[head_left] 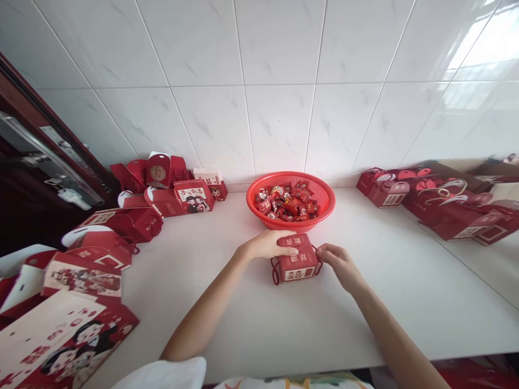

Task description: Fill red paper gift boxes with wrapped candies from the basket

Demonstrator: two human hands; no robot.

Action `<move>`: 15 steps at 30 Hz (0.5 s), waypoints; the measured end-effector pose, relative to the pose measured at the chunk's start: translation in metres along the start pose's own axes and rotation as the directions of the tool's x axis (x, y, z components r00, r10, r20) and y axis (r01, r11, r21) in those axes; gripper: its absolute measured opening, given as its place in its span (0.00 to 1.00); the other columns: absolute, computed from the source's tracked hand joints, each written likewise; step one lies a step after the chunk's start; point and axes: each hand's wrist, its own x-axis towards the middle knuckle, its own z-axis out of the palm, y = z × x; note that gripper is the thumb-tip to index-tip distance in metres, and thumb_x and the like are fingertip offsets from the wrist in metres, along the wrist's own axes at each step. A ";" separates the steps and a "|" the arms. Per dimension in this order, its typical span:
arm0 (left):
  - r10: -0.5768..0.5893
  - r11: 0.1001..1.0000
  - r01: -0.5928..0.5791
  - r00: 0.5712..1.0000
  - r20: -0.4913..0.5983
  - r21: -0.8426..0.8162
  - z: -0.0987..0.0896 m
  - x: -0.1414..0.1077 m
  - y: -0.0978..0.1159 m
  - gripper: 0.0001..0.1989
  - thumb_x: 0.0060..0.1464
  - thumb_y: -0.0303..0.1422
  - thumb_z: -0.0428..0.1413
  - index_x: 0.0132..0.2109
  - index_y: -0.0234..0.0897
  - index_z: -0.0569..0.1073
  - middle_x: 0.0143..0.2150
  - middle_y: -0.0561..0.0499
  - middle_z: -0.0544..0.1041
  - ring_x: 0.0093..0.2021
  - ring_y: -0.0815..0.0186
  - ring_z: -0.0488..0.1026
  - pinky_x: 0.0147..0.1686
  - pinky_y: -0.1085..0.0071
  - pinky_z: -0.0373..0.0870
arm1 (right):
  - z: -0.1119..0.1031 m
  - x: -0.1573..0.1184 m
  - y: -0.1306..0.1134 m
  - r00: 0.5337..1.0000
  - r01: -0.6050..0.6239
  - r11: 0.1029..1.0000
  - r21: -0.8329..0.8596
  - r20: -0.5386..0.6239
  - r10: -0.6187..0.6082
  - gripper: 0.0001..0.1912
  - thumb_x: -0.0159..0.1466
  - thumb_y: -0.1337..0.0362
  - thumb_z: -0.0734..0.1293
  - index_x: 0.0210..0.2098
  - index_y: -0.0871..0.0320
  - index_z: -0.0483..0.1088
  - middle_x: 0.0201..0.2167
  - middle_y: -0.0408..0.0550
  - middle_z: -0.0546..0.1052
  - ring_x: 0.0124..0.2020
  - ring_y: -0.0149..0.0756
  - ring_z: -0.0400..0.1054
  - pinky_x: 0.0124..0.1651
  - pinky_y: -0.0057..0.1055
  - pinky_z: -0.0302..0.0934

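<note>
A small red gift box [298, 262] with pale Chinese lettering sits on the white counter, its top folded closed. My left hand [267, 245] grips it from the left, thumb across the top and fingers over the far side. A dark red cord [275, 273] loops out on the box's left side. At the right side, the fingertips of my right hand [336, 262] pinch the other cord loop [318, 266]. Just behind the box stands a red plastic basket [329, 208] holding many wrapped candies [290, 204].
Several red boxes, some with open flaps [162, 168], line the left side beside a dark door [24, 156]. A large illustrated box [81, 340] lies at the near left. More corded red boxes [383, 189] stand at the right. A tiled wall [279, 124] closes the back.
</note>
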 end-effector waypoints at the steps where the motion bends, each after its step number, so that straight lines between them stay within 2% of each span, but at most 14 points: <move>1: -0.002 1.000 0.002 1.000 0.000 -0.007 0.000 0.001 0.000 0.29 0.53 0.47 0.62 0.61 0.45 0.73 0.58 0.51 0.78 0.56 0.55 0.76 0.49 0.67 0.72 | -0.002 0.000 -0.002 1.000 0.004 0.999 0.045 -0.009 -0.004 0.19 0.52 0.48 0.74 0.24 0.57 0.70 0.25 0.44 0.74 0.29 0.34 0.66 0.36 0.32 0.60; 4: 0.010 1.000 -0.010 1.000 -0.008 0.001 0.002 0.003 0.001 0.27 0.52 0.45 0.63 0.57 0.42 0.75 0.56 0.48 0.79 0.55 0.54 0.76 0.49 0.66 0.72 | -0.005 -0.001 -0.012 1.000 0.013 0.994 0.110 -0.008 -0.012 0.20 0.54 0.46 0.74 0.26 0.55 0.67 0.21 0.41 0.69 0.26 0.33 0.64 0.33 0.30 0.58; 7: 0.040 0.999 -0.039 0.998 -0.039 0.028 0.004 0.002 0.003 0.25 0.52 0.45 0.63 0.55 0.41 0.76 0.54 0.47 0.80 0.54 0.53 0.76 0.48 0.65 0.73 | -0.002 -0.005 -0.033 0.994 0.105 0.994 -0.014 0.016 -0.105 0.18 0.55 0.50 0.75 0.32 0.55 0.69 0.19 0.37 0.66 0.25 0.31 0.62 0.33 0.30 0.60; 10: 0.018 0.994 -0.001 0.988 -0.151 0.111 0.007 -0.001 0.004 0.29 0.50 0.47 0.64 0.58 0.41 0.74 0.58 0.43 0.77 0.58 0.48 0.72 0.50 0.62 0.72 | 0.009 -0.008 -0.059 0.958 0.270 0.930 -0.251 0.169 -0.232 0.12 0.58 0.55 0.73 0.34 0.56 0.72 0.25 0.42 0.72 0.28 0.33 0.65 0.34 0.32 0.63; 12: -0.011 0.985 0.050 0.974 -0.228 0.164 0.010 -0.003 0.006 0.32 0.49 0.47 0.65 0.59 0.40 0.74 0.60 0.41 0.75 0.60 0.46 0.70 0.51 0.61 0.71 | 0.018 -0.006 -0.074 0.917 0.372 0.866 -0.332 0.276 -0.288 0.07 0.60 0.59 0.70 0.32 0.57 0.73 0.29 0.45 0.75 0.29 0.33 0.66 0.35 0.32 0.64; 15: 0.006 0.978 0.051 0.963 -0.270 0.202 0.014 -0.007 0.010 0.25 0.50 0.45 0.64 0.54 0.41 0.76 0.52 0.43 0.76 0.54 0.48 0.74 0.47 0.61 0.72 | 0.031 0.001 -0.084 0.907 0.374 0.851 -0.368 0.336 -0.254 0.05 0.60 0.62 0.68 0.33 0.57 0.73 0.29 0.45 0.75 0.27 0.32 0.66 0.30 0.30 0.62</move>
